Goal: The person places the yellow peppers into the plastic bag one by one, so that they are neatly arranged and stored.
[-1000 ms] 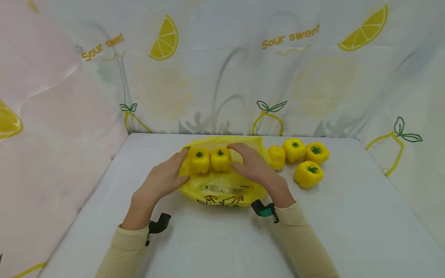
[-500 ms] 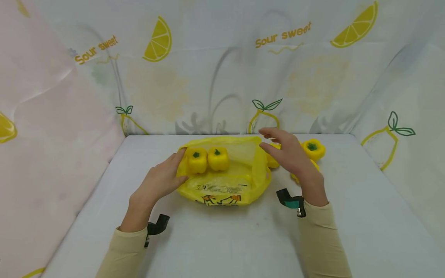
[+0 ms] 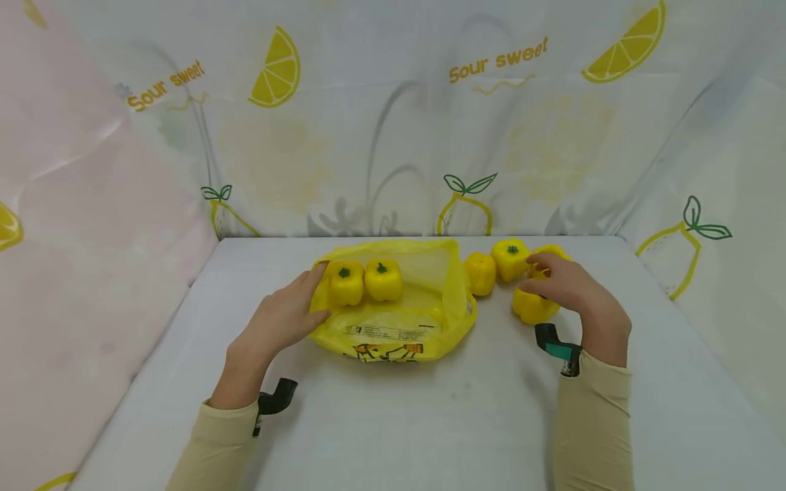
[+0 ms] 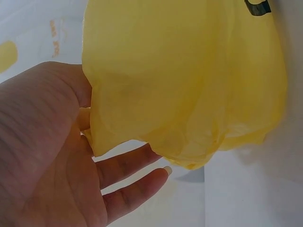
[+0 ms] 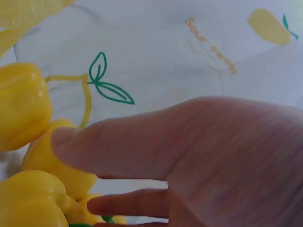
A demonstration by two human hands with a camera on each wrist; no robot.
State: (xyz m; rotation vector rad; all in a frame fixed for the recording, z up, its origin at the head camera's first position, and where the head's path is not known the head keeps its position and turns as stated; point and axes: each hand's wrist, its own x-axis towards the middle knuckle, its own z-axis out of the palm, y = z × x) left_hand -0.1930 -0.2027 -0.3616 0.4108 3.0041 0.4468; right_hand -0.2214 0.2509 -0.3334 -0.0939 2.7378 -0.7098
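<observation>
A yellow plastic bag (image 3: 454, 300) lies on the table with its mouth spread toward me. Two yellow bell peppers (image 3: 346, 283) (image 3: 383, 279) with green stems sit side by side in it. My left hand (image 3: 279, 320) is at the bag's left edge; in the left wrist view its thumb goes behind the yellow plastic (image 4: 156, 80) and two outstretched fingers show below. My right hand (image 3: 574, 283) hovers over the loose peppers on the right, thumb and fingers apart. Its thumb overlaps the front yellow bell pepper (image 3: 531, 308); I cannot tell whether it touches.
Beside the bag's right edge stands a yellow bell pepper (image 3: 480, 274), with another bell pepper (image 3: 510, 259) behind it. One more bell pepper (image 3: 555, 251) is partly hidden by my right hand. A lemon-printed cloth (image 3: 381, 136) closes off the table's back.
My right hand has left the bag's mouth and moved right to the loose peppers. The left hand has stayed at the bag's left edge, and the two peppers in the bag have not moved.
</observation>
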